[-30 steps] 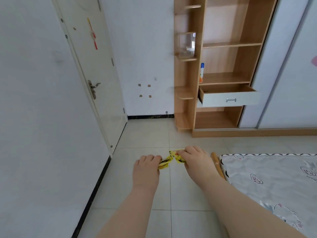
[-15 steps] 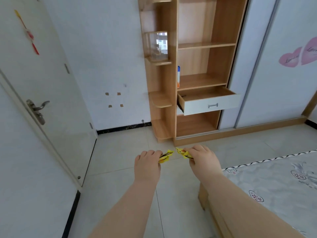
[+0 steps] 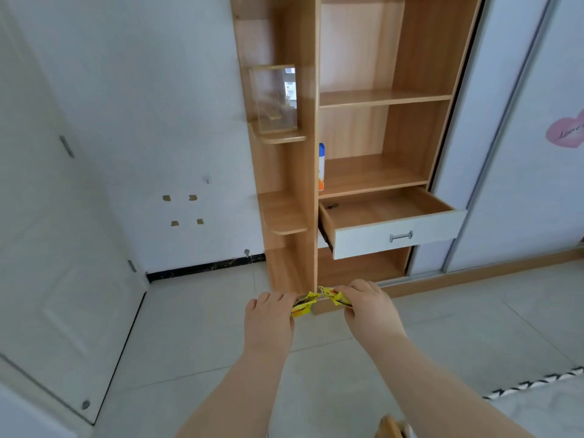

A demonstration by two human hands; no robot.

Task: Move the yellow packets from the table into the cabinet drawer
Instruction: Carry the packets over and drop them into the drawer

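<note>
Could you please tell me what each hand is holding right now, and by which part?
The left hand grips the left yellow packets by their left end; the right hand grips the right yellow packets by their right end.

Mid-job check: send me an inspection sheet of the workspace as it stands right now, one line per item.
Surface: table not in view; pale tiled floor below the hands.
Job's things: left-hand packets and right-hand packets, yellow, held apart; drawer pulled open, no packets seen inside.
Clutter: blue-capped bottle on the shelf above the drawer; clear box on a side shelf; small dark item in the drawer's back left corner.
Grippers: left hand and right hand each grip packets.
Cables: nothing seen.
Surroundings: white door left; heart sticker right; mattress lower right.
</note>
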